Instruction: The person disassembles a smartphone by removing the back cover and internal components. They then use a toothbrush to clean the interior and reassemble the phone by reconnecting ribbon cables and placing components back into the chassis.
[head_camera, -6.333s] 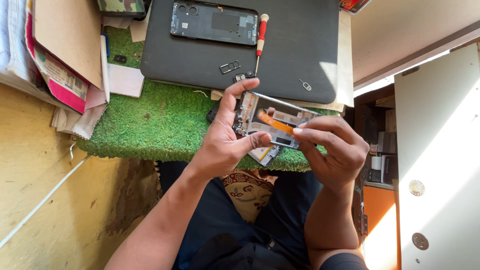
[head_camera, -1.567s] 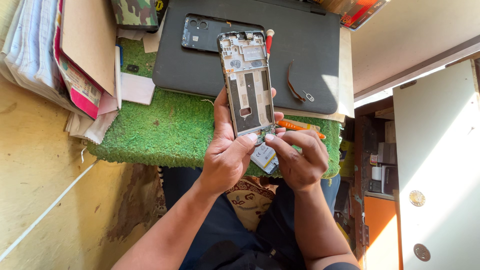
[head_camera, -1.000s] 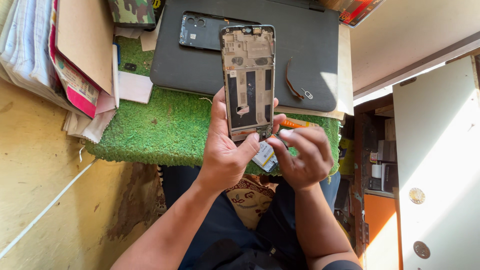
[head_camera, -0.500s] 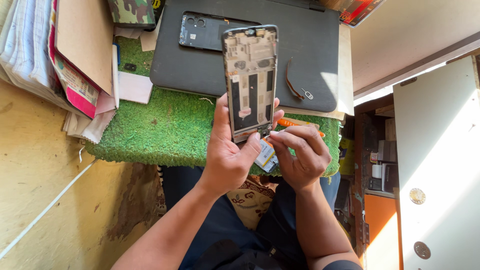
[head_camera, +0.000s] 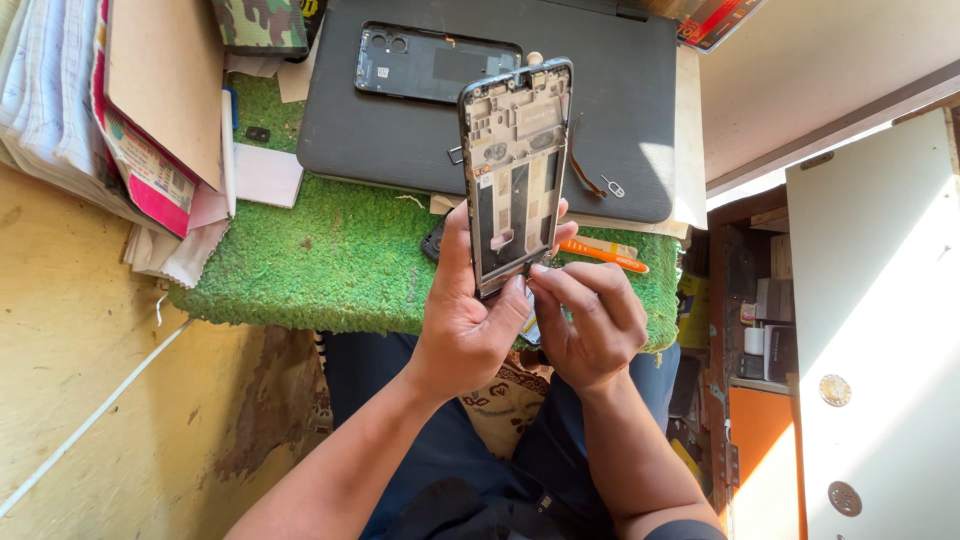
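Observation:
My left hand (head_camera: 465, 325) grips the lower end of an opened phone frame (head_camera: 515, 170), held upright with its bare inner side facing me. My right hand (head_camera: 590, 320) is beside it, with fingertips pinched at the frame's bottom right corner; whether they hold a small part there I cannot tell. An orange pry tool (head_camera: 605, 255) lies on the green mat just behind my right hand. The phone's black back cover (head_camera: 435, 65) lies on the dark laptop (head_camera: 400, 140) further back.
A green grass-like mat (head_camera: 330, 260) covers the table. Papers and a cardboard folder (head_camera: 150, 110) are stacked at the left. A camouflage pouch (head_camera: 260, 25) sits at the top. A small pin tool (head_camera: 612, 187) lies on the laptop. A white door (head_camera: 880, 330) stands at the right.
The phone frame went from lying crosswise in both hands to standing upright in my left hand. My right hand moved down to its bottom corner. The red screwdriver on the laptop is now hidden.

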